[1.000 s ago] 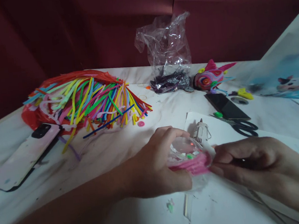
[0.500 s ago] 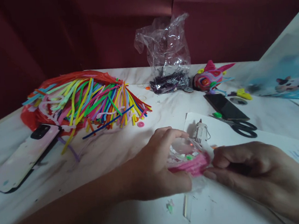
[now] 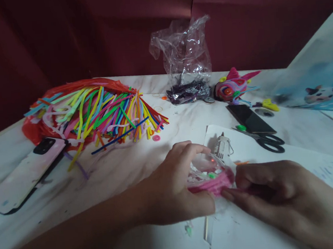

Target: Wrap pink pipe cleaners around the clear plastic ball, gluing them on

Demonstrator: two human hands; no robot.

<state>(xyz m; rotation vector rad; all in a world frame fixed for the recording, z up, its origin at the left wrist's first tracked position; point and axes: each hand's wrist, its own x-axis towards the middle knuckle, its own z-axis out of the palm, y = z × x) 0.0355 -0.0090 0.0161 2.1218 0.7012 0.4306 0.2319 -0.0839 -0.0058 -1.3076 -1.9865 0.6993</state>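
While the left hand (image 3: 173,191) grips the clear ball (image 3: 208,171), the right hand (image 3: 269,193) pinches its pink pipe cleaner (image 3: 217,182).

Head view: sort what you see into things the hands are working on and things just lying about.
In hand:
left hand
right hand
clear ball
pink pipe cleaner

Lying about:
pipe cleaner pile
phone
scissors
plastic bag
dark phone

A: Can you read any words or numbers from where you sit?

B: No. The white paper sheet (image 3: 322,163) by your hand has tiny blue marks, but they are too blurry to read.
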